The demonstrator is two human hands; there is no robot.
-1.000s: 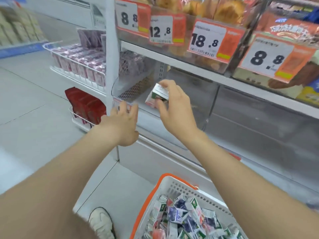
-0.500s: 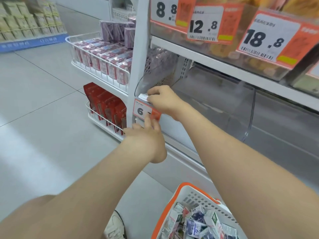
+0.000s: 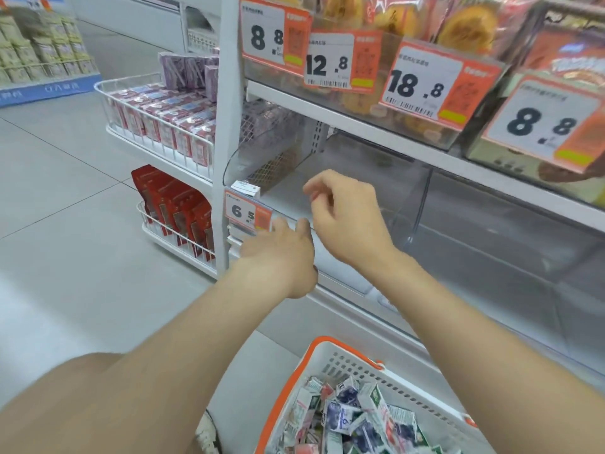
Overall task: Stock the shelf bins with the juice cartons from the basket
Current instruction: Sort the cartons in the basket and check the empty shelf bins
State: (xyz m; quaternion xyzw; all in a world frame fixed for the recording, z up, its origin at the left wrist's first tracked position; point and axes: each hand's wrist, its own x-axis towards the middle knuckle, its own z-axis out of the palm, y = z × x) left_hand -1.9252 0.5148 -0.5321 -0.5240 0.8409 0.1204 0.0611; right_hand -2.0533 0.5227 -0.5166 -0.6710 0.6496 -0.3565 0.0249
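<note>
The juice cartons are small paperboard boxes, so I judge them light and fairly stiff but easy to dent at the corners, with a smooth printed skin that could slide under a loose pinch. The sound place to take one is across its two broad faces, thumb on one side and fingers on the other, away from the folded top. Most of them lie jumbled in the white basket with the orange rim, low in front of the person. One single carton lies on its side in the front left corner of the clear shelf bin, just behind the price tag marked 6.5. The right hand hangs in front of the bin's opening, near that carton but apart from it; its grip is released, the fingers loosely curled and holding nothing. The left hand reaches to the shelf's front edge just beside the price tag, fingers stretched forward and its grip likewise slack, with no carton in it; whether the fingertips touch the edge I cannot tell.
</note>
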